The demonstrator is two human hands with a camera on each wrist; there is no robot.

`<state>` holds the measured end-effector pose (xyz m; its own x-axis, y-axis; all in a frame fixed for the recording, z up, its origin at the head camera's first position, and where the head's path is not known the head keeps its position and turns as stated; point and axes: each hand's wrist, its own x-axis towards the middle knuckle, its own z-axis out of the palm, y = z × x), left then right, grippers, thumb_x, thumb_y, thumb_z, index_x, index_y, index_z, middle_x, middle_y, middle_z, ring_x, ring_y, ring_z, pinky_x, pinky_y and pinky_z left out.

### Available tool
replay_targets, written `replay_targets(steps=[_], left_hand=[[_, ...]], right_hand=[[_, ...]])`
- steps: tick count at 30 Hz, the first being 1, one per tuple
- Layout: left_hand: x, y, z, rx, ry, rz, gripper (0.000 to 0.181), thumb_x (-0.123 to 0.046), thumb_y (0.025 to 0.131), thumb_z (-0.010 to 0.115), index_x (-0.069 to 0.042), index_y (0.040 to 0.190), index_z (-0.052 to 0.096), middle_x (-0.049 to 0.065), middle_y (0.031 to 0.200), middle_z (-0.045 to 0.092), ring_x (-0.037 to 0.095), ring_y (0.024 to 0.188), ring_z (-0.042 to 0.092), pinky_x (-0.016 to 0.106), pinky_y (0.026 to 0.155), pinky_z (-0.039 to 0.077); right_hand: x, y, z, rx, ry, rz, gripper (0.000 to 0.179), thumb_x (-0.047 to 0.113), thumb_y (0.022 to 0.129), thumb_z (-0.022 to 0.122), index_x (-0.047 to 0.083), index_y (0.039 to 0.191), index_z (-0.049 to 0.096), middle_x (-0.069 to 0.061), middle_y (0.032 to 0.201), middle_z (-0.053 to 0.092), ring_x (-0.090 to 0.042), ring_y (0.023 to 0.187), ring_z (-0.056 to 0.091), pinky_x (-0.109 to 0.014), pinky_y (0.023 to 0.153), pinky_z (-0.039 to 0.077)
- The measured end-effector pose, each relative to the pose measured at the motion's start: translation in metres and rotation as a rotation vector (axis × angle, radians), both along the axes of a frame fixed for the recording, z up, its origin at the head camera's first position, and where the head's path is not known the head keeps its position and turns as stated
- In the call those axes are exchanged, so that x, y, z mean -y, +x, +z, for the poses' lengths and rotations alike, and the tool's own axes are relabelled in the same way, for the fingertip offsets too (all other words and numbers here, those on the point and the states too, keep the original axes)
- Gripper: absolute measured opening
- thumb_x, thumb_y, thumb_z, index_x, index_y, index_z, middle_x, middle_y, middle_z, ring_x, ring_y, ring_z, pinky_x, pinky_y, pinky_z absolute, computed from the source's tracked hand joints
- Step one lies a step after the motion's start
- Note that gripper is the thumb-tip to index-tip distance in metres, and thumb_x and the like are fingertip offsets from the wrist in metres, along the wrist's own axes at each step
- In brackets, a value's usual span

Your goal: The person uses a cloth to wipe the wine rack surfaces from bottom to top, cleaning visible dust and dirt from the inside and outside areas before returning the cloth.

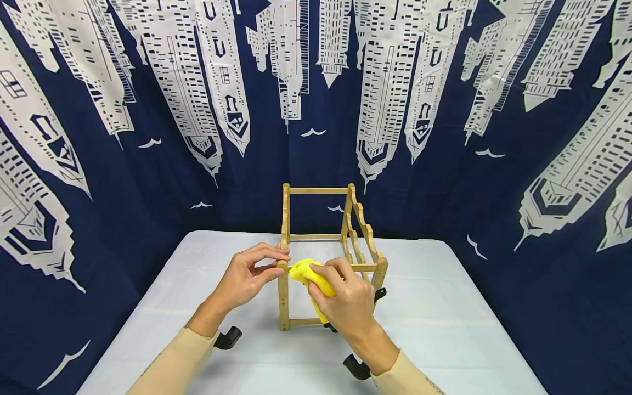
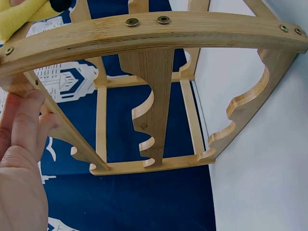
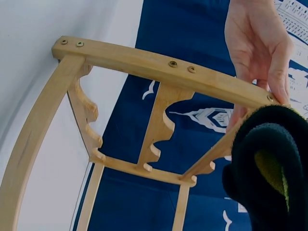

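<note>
A light wooden rack (image 1: 283,302) with scalloped side rails stands upright on the table. My left hand (image 1: 252,274) holds its near left top corner, thumb and fingers on either side of the post. In the left wrist view, the fingers of my left hand (image 2: 24,130) lie against the rail beneath the curved crossbar (image 2: 154,36). My right hand (image 1: 351,299) grips a bunched yellow cloth (image 1: 320,282) close beside that same corner. Seen from the right wrist, the cloth (image 3: 269,168) shows a dark side with yellow inside its fold, and it covers part of the corner.
A white-covered table (image 1: 434,312) lies under the rack. Behind and at both sides hangs a navy curtain (image 1: 326,159) with white building prints. Black wrist mounts (image 1: 228,338) show near both sleeves. Screw heads (image 3: 173,64) dot the rack's crossbar.
</note>
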<state>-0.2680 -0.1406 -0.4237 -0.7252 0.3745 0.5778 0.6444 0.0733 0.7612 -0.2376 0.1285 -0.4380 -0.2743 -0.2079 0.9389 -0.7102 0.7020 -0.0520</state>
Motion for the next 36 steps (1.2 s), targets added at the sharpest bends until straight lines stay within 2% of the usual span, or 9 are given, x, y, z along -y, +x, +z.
replay_targets(steps=[6, 14, 18, 21, 23, 26, 29, 32, 36], left_hand=[[-0.003, 0.001, 0.002, -0.003, -0.022, 0.029, 0.025, 0.007, 0.102, 0.084, -0.002, 0.126, 0.082, 0.023, 0.138, 0.078, 0.008, 0.144, 0.071, 0.034, 0.11, 0.069], [-0.005, 0.001, 0.005, 0.013, -0.065, 0.069, 0.025, 0.004, 0.103, 0.084, -0.009, 0.124, 0.083, 0.014, 0.133, 0.078, 0.034, 0.145, 0.074, 0.035, 0.108, 0.07], [-0.004, 0.0, 0.005, 0.025, -0.061, 0.077, 0.025, 0.005, 0.103, 0.083, -0.01, 0.123, 0.083, 0.013, 0.133, 0.077, 0.039, 0.146, 0.072, 0.035, 0.109, 0.07], [-0.003, 0.001, 0.002, 0.03, -0.06, 0.082, 0.025, 0.005, 0.104, 0.083, -0.009, 0.123, 0.083, 0.014, 0.134, 0.077, 0.04, 0.147, 0.071, 0.034, 0.109, 0.07], [-0.002, 0.001, 0.001, 0.025, -0.058, 0.082, 0.024, 0.005, 0.104, 0.083, -0.009, 0.124, 0.083, 0.014, 0.135, 0.077, 0.04, 0.147, 0.071, 0.035, 0.109, 0.07], [-0.002, 0.001, 0.001, 0.019, -0.058, 0.088, 0.024, 0.005, 0.104, 0.083, -0.009, 0.124, 0.082, 0.015, 0.135, 0.077, 0.041, 0.147, 0.071, 0.035, 0.109, 0.07], [-0.002, 0.001, 0.002, 0.022, -0.054, 0.089, 0.024, 0.005, 0.104, 0.082, -0.007, 0.125, 0.082, 0.015, 0.136, 0.077, 0.041, 0.15, 0.069, 0.035, 0.111, 0.069], [-0.003, 0.002, 0.002, 0.033, -0.056, 0.086, 0.023, 0.005, 0.105, 0.081, -0.006, 0.126, 0.081, 0.015, 0.137, 0.076, 0.042, 0.154, 0.066, 0.036, 0.113, 0.068], [-0.003, 0.005, 0.003, 0.039, -0.083, 0.103, 0.023, 0.002, 0.106, 0.082, -0.011, 0.126, 0.081, 0.011, 0.139, 0.077, 0.04, 0.158, 0.064, 0.038, 0.116, 0.067]], right_hand=[[-0.016, 0.002, -0.001, 0.012, -0.028, -0.021, 0.041, 0.01, 0.076, 0.105, 0.013, 0.112, 0.087, -0.006, 0.099, 0.075, -0.02, 0.063, 0.075, -0.031, 0.051, 0.064], [-0.054, 0.004, -0.003, -0.002, -0.085, -0.083, 0.035, 0.012, 0.077, 0.099, 0.013, 0.111, 0.089, -0.007, 0.1, 0.077, -0.025, 0.068, 0.08, -0.042, 0.053, 0.069], [-0.076, 0.005, -0.003, 0.027, -0.098, -0.123, 0.035, 0.014, 0.078, 0.098, 0.013, 0.112, 0.089, -0.009, 0.102, 0.077, -0.027, 0.074, 0.083, -0.045, 0.06, 0.072], [-0.088, 0.005, -0.003, 0.05, -0.108, -0.141, 0.036, 0.014, 0.078, 0.098, 0.012, 0.113, 0.089, -0.009, 0.102, 0.077, -0.027, 0.078, 0.084, -0.039, 0.064, 0.073], [-0.093, 0.006, -0.003, 0.059, -0.117, -0.136, 0.036, 0.014, 0.078, 0.098, 0.012, 0.113, 0.089, -0.01, 0.102, 0.077, -0.026, 0.08, 0.083, -0.029, 0.071, 0.073], [-0.097, 0.005, -0.003, 0.068, -0.133, -0.107, 0.039, 0.011, 0.077, 0.098, 0.012, 0.115, 0.09, -0.01, 0.102, 0.078, -0.026, 0.081, 0.082, -0.013, 0.083, 0.067], [-0.099, 0.004, -0.002, 0.086, -0.157, -0.065, 0.041, 0.008, 0.077, 0.098, 0.011, 0.117, 0.09, -0.011, 0.103, 0.078, -0.027, 0.084, 0.082, -0.003, 0.094, 0.058], [-0.101, 0.003, -0.001, 0.107, -0.201, -0.007, 0.043, 0.003, 0.075, 0.1, 0.008, 0.117, 0.09, -0.012, 0.103, 0.08, -0.026, 0.087, 0.08, 0.0, 0.094, 0.055], [-0.106, 0.002, 0.001, 0.119, -0.278, 0.077, 0.045, -0.005, 0.072, 0.1, 0.003, 0.114, 0.089, -0.015, 0.102, 0.081, -0.012, 0.089, 0.072, 0.0, 0.086, 0.055]])
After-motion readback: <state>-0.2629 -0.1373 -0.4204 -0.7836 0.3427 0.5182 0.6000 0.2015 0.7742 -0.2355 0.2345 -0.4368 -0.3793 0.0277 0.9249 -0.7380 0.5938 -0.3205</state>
